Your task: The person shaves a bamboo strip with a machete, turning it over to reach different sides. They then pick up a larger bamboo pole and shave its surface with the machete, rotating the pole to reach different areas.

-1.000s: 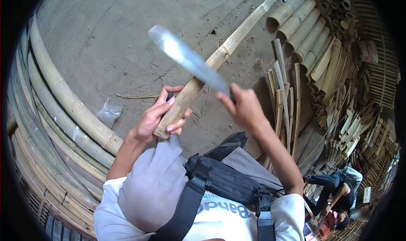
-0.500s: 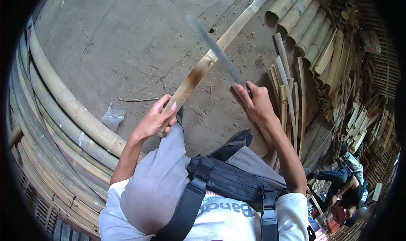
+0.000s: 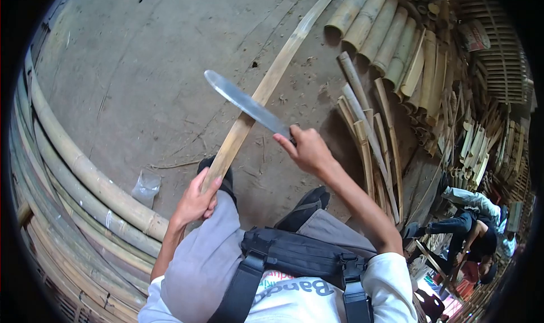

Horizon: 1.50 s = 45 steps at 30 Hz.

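My left hand (image 3: 195, 201) grips the near end of a long split bamboo strip (image 3: 266, 87) that runs up and to the right across the concrete floor. A machete (image 3: 243, 103) is held by its handle in my right hand (image 3: 306, 150), its grey blade pointing up-left and lying across the strip about a third of the way along. I sit with my knees up; a black bag strap crosses my chest.
Long bamboo poles (image 3: 79, 170) lie stacked along the left. Cut bamboo sections (image 3: 385, 34) and split slats (image 3: 368, 136) pile at the right. A plastic bag (image 3: 146, 187) lies on the floor. Another person (image 3: 470, 226) crouches at the lower right.
The blade has swung from steeply raised down and left, and lies flatter across the strip. My left hand has slid lower along the strip's end.
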Each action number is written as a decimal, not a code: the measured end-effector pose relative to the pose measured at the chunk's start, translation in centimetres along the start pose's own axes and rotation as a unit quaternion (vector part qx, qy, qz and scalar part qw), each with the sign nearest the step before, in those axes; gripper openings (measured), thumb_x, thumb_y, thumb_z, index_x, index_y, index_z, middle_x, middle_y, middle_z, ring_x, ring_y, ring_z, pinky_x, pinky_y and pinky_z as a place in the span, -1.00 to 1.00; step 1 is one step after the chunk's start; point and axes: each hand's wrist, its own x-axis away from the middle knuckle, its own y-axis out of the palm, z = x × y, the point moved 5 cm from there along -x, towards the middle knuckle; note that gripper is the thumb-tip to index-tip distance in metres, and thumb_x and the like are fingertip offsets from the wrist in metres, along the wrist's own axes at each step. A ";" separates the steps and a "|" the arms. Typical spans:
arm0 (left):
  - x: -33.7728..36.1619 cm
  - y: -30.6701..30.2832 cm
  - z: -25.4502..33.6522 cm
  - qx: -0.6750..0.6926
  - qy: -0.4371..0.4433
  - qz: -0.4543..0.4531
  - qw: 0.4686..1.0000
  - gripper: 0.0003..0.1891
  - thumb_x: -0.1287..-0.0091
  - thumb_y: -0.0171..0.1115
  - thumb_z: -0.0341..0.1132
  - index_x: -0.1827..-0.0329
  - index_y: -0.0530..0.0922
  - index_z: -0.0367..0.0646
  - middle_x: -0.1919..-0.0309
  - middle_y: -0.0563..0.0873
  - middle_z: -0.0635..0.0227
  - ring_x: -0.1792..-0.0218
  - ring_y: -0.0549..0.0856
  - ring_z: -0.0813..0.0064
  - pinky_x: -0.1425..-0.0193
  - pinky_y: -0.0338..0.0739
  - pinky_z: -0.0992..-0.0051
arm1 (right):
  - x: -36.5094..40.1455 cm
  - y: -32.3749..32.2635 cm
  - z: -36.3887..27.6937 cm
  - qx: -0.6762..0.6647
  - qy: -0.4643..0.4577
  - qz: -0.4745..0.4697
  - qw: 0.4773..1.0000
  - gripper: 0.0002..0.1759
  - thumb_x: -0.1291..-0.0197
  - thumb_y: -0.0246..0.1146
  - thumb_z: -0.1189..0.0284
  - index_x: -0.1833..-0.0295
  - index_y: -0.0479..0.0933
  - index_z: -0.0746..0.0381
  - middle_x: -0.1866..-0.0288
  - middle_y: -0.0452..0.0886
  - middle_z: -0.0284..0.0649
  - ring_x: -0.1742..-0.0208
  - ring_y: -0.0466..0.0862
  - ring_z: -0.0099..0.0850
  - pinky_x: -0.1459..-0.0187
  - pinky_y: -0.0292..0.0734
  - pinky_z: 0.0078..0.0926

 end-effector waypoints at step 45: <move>17.1 -14.2 -17.9 -0.230 -0.056 0.243 0.941 -0.65 -0.40 0.26 -0.14 -0.01 0.60 -0.29 0.42 0.65 0.45 0.48 0.50 0.63 0.34 0.43 0.43 | -9.5 -3.1 11.1 -0.081 0.107 0.092 0.987 -0.16 -0.36 0.06 -0.21 0.45 0.60 0.47 0.63 0.54 0.22 0.51 0.66 0.07 0.37 0.54 -0.07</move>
